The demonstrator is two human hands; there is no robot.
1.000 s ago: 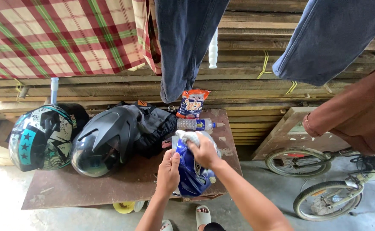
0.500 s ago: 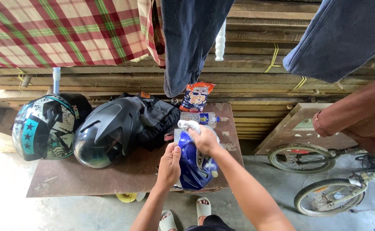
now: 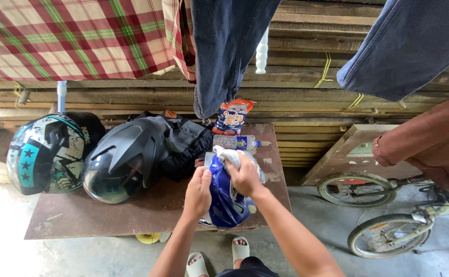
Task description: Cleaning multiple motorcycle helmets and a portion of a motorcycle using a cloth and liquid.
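A glossy blue helmet (image 3: pixel 224 202) rests near the front right of a brown table (image 3: pixel 106 215). My left hand (image 3: pixel 199 192) grips the helmet's left side and steadies it. My right hand (image 3: pixel 245 177) presses a crumpled white cloth (image 3: pixel 229 155) onto the helmet's top, with the cloth bunched under my fingers. Both forearms reach in from the bottom of the view.
A black helmet (image 3: pixel 119 164), a teal patterned helmet (image 3: pixel 45 154) and a dark bag (image 3: pixel 183 141) lie on the table's left. A plastic bottle (image 3: pixel 237 142) and snack packet (image 3: pixel 232 117) sit behind. Hanging clothes, stacked planks, bicycles (image 3: pixel 388 231) and another person's arm (image 3: pixel 419 141) at right.
My right hand with the cloth has shifted slightly over the helmet's top. The left hand has moved a little higher on the helmet's side. The view has drifted slightly.
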